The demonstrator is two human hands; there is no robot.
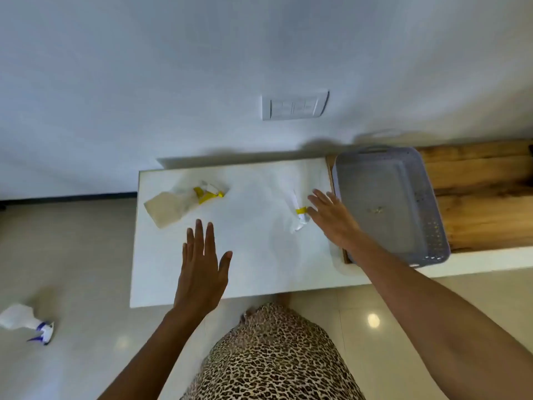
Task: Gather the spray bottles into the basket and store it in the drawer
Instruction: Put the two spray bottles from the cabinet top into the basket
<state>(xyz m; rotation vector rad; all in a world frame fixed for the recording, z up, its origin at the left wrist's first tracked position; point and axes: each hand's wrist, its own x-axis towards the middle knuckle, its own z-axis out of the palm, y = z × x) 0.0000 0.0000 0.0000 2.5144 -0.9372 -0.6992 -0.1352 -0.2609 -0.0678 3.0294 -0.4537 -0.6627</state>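
On the white cabinet top lie two spray bottles. A cloudy beige bottle with a yellow trigger rests on its side at the far left. A clear bottle with a yellow collar lies near the right edge. My right hand is open, its fingertips just at that bottle's collar. Over the front of the top, my left hand hovers flat and open, holding nothing. A grey perforated basket sits empty to the right. A third bottle with a blue trigger lies on the floor at the left.
The basket rests on a wooden surface that runs to the right along the white wall. A switch plate is on the wall above. Glossy beige floor tiles surround the cabinet. My leopard-print clothing shows at the bottom.
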